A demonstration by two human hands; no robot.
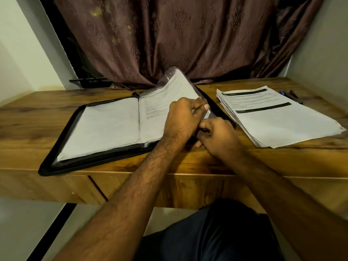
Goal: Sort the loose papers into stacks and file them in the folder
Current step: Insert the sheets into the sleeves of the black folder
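Black zip folder (pixel 62 140) lying open on the wooden desk (pixel 28 117), pages flat on its left half. On the right half, a plastic sleeve (pixel 169 80) with a printed sheet lifted up off the folder, curling toward the curtain (pixel 169 34). Left hand (pixel 180 117) curled over the sleeve's outer edge, thumb and fingers pinching it. Right hand (pixel 218 136) just beside and below, touching the left, fingers curled at the sleeve's lower corner; apparently gripping that corner, though exactly what sits between the fingers hard to make out. To the right of the folder, well apart from the hands, a stack of loose papers (pixel 282 121) fanned slightly, printed side up, untouched. Pens (pixel 290 94) beyond the stack near the wall.

Judged from this: filing under way but far from finished. Some sheets already inside; one sleeve being worked; a thick stack left to go in, folder yet to be closed.
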